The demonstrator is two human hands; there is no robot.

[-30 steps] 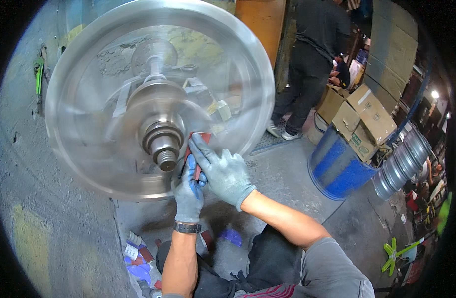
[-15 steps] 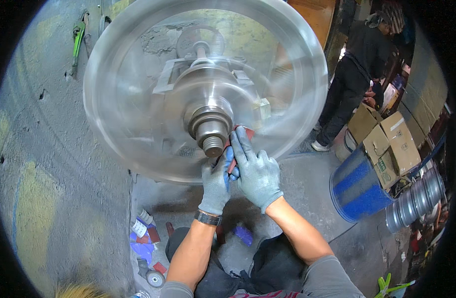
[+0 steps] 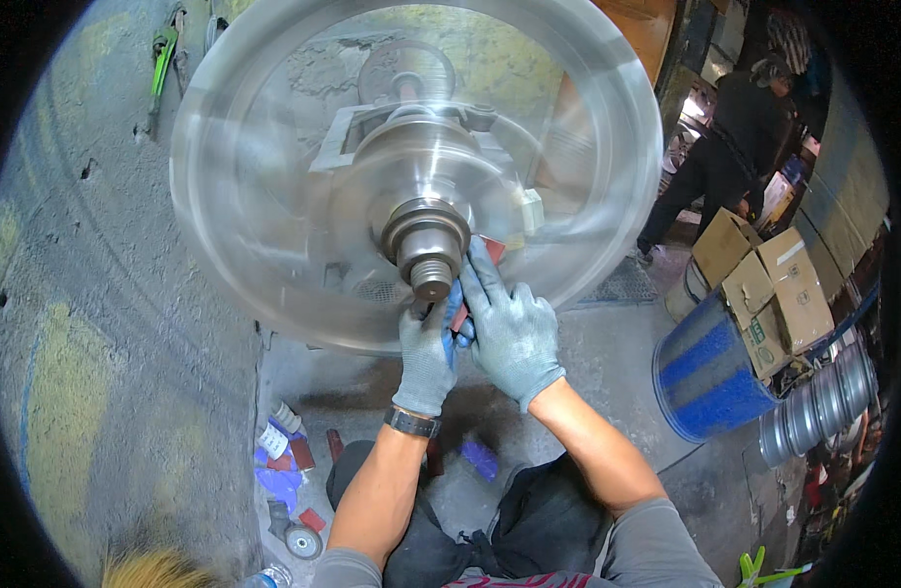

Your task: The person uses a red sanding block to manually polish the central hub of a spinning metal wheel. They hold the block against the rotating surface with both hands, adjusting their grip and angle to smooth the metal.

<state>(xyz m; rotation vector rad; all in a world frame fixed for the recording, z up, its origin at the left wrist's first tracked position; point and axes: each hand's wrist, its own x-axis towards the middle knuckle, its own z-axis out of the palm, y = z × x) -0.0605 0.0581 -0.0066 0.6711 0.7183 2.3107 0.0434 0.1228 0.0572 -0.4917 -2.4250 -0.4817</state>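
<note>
While the large shiny metal disc (image 3: 274, 196) shows as a spinning blur on its grey steel hub (image 3: 426, 235), both gloved hands meet just under that hub. The left hand (image 3: 427, 355), in a grey knit glove with a black watch at the wrist, has its fingers curled narrow, their tips up against the threaded hub end; what it grips I cannot tell. The right hand (image 3: 514, 328) lies with fingers long and close together, pressing a small red abrasive piece (image 3: 492, 251) onto the disc's face just beside the hub.

The disc's rim sweeps near the rough grey wall (image 3: 98, 294) on the left; bare concrete floor (image 3: 607, 333) lies open to the right of the hands. Farther right stand a blue plastic barrel (image 3: 705, 377), brown cardboard boxes (image 3: 774, 294) with pale labels, and stacked ribbed metal pieces (image 3: 813, 412). Small red, white and purple packets (image 3: 279, 456) lie on the floor by the wall.
</note>
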